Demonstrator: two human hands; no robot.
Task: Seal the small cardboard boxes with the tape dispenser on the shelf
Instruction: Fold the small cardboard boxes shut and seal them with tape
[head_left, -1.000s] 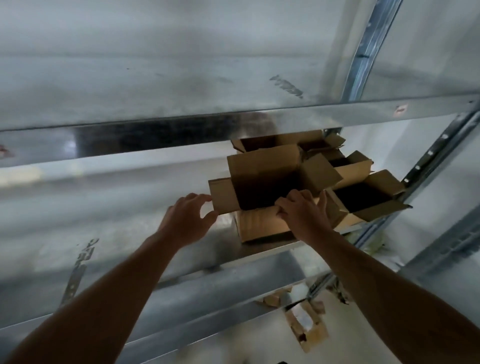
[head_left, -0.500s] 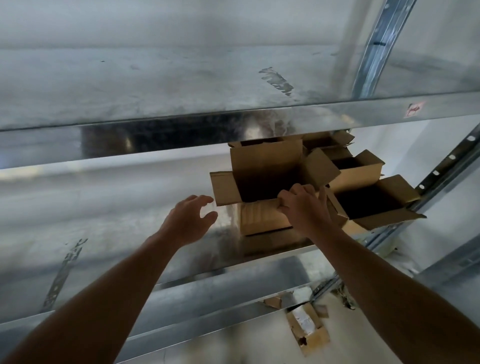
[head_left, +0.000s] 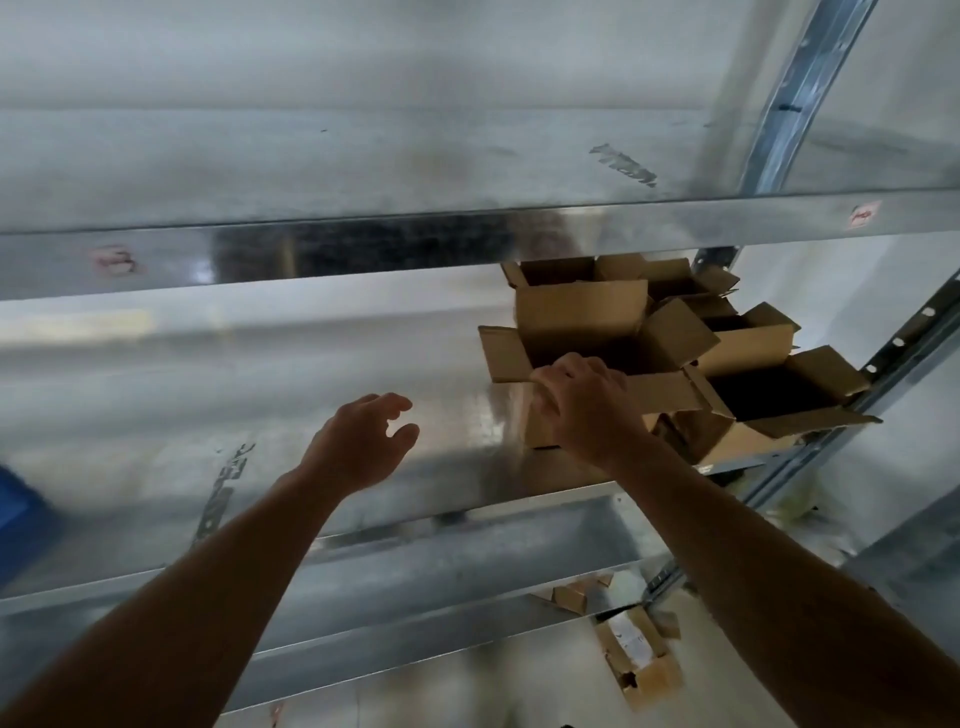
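Cardboard box (head_left: 582, 317) in right hand (head_left: 589, 413), left hand (head_left: 358, 449) apart.

One camera only, worn on the person's head, wide-angled. It faces forward and slightly down into a metal shelf (head_left: 322, 499), close enough that both forearms (head_left: 208, 597) run in from the bottom edge. The open cardboard box (head_left: 576, 317) sits right of centre; the upper shelf lip (head_left: 363, 249) crosses above the box, and floor (head_left: 722, 675) shows below it. Straight edges bow toward the view's corners.
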